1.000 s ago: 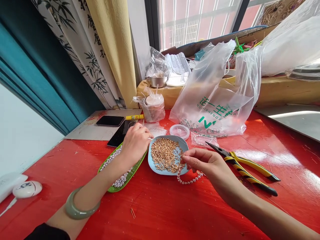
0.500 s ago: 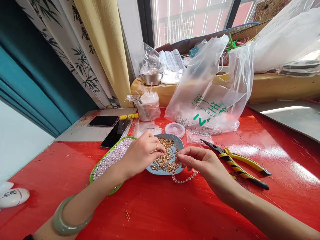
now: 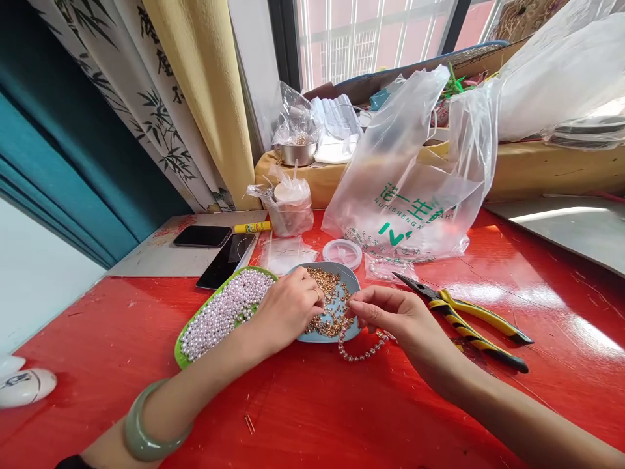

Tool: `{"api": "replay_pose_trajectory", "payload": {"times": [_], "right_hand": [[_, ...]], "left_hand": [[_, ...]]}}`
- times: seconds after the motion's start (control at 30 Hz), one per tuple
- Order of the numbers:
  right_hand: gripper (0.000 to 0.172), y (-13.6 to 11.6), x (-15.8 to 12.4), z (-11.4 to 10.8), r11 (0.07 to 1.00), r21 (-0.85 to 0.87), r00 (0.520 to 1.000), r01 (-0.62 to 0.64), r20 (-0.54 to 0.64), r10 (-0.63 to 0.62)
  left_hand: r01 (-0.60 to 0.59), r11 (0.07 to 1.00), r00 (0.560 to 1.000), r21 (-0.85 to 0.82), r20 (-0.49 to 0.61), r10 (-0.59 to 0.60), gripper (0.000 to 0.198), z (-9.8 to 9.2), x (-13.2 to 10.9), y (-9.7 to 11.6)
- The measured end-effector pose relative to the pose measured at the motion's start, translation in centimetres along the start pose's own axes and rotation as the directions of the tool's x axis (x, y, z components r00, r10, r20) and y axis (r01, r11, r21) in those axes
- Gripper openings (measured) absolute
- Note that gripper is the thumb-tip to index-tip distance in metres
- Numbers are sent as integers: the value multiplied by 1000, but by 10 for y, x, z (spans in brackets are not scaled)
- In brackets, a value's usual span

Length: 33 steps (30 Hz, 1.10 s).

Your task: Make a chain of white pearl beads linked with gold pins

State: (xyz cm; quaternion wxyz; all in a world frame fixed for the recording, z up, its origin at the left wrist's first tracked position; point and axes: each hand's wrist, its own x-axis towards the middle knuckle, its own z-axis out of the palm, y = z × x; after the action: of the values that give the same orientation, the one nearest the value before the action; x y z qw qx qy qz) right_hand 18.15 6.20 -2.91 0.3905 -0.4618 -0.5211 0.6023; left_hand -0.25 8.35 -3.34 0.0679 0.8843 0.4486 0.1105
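My left hand [image 3: 288, 307] rests over a blue dish [image 3: 349, 279] of small gold beads [image 3: 330, 285], its fingers curled into the pile. What they pinch is too small to name. My right hand [image 3: 398, 317] pinches the end of a short beaded strand [image 3: 362, 353] at the dish's right rim; the strand curves down onto the red table [image 3: 312, 404]. A green tray [image 3: 181, 339] of pale pearls [image 3: 225, 311] lies just left of my left hand.
Yellow-and-black pliers [image 3: 469, 323] lie right of my right hand. Behind the dish stand a round clear box [image 3: 344, 252], a plastic bag with green print [image 3: 415, 189] and a wrapped cup [image 3: 290, 205]. Two phones [image 3: 215, 247] and a yellow pen [image 3: 252, 227] lie at back left.
My left hand has moved right, off the pearl tray and onto the gold beads in the blue dish. My right hand has stayed at the dish's rim with the strand.
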Motion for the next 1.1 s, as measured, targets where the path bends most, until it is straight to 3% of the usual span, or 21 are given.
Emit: {"api": "replay_pose_trajectory", "payload": {"times": [0.3, 0.5, 0.73, 1.1], "right_hand": [[16, 0, 0, -1, 1000, 23, 1000, 0, 4, 0], [16, 4, -1, -3, 999, 35, 1000, -1, 21, 0], [18, 16, 2, -3, 998, 69, 1000, -4, -1, 4], [19, 15, 2, -3, 992, 90, 996, -90, -13, 92]], "left_hand": [[163, 981, 984, -102, -54, -169, 12, -4, -2, -3], [83, 986, 996, -143, -30, -89, 23, -5, -1, -4], [57, 980, 998, -188, 33, -51, 16, -7, 5, -5], [-79, 996, 988, -38, 130, 84, 11, -3, 16, -11]]}}
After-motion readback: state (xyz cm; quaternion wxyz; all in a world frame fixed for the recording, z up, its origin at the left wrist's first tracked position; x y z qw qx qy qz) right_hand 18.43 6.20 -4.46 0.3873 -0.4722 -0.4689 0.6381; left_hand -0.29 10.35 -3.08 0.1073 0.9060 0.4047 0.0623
